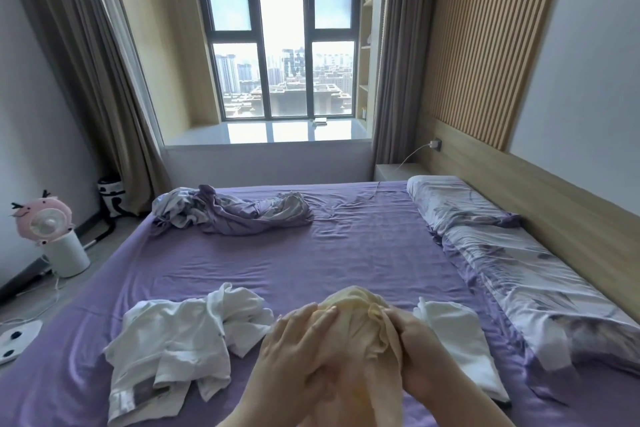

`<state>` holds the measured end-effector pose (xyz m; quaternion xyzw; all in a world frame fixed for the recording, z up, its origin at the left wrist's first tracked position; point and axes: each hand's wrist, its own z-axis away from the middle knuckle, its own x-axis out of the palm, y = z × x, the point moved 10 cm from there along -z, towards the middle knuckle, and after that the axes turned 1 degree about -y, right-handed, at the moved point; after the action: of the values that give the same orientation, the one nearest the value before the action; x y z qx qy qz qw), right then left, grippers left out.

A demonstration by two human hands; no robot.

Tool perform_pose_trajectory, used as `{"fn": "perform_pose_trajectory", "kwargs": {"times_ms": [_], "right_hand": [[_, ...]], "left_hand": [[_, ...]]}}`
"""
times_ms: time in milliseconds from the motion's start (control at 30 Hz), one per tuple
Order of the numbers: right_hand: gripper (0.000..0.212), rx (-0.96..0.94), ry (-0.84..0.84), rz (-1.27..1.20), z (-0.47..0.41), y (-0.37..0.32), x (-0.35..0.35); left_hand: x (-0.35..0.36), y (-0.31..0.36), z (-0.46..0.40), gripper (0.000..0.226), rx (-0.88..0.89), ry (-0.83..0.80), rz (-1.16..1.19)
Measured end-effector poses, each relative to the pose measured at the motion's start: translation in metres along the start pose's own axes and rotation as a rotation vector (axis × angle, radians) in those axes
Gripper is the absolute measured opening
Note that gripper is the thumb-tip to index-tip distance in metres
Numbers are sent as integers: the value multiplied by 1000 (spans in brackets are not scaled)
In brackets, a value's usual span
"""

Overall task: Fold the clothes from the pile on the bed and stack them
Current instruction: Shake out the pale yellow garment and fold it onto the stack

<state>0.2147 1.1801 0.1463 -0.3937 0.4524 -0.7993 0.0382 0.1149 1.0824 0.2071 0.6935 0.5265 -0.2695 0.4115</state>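
Your left hand (298, 347) lies flat against a pale yellow garment (360, 319), fingers straight and pressed to the cloth. Your right hand (412, 350) has its fingers curled into the bunched right edge of the same garment, gripping it. The garment is lifted between both hands above the near edge of the bed (363, 246), roughly midway along that edge; its lower part hangs down between your wrists, and how far it reaches cannot be told.

On the purple sheet to the left of your hands, near the near-left corner, sits the unfolded pile of white clothes (180, 343), rumpled, its right edge just beside your left hand. To the right of your right hand lies a folded white garment (457, 343), flat on the sheet, partly hidden behind your right wrist; its far side comes near the patterned quilt (540, 274) that runs along the headboard edge on the right. A pillow (453, 201) sits at the far-right corner.

At the far-left corner lies a crumpled heap of purple and grey bedding (232, 208), well apart from your hands. Between that heap, the quilt and your hands, the middle of the sheet is wrinkled open cloth.

Off the left edge of the bed, on the floor, stands a pink fan (45, 222) on a white cylinder.
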Motion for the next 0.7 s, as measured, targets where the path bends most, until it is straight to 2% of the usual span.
{"fn": "perform_pose_trajectory", "kwargs": {"times_ms": [200, 333, 400, 500, 567, 633, 700], "right_hand": [[25, 5, 38, 37, 1, 1, -5], [20, -54, 63, 171, 4, -6, -6], [17, -98, 103, 293, 5, -10, -9], [20, -317, 255, 640, 13, -30, -17], [19, -532, 342, 826, 28, -47, -9], [15, -754, 312, 971, 46, -57, 12], [23, -902, 224, 1265, 54, -51, 37]], "left_hand": [[-9, 15, -7, 56, -6, 75, 70], [2, 3, -7, 40, -210, 22, 404], [8, -1, -8, 28, -258, 2, 430], [12, -8, -11, 11, -321, 14, 452], [15, -15, -13, 18, -381, 30, 450], [17, -23, -13, 30, -433, 53, 457], [20, -28, -15, 34, -459, 46, 510]]}}
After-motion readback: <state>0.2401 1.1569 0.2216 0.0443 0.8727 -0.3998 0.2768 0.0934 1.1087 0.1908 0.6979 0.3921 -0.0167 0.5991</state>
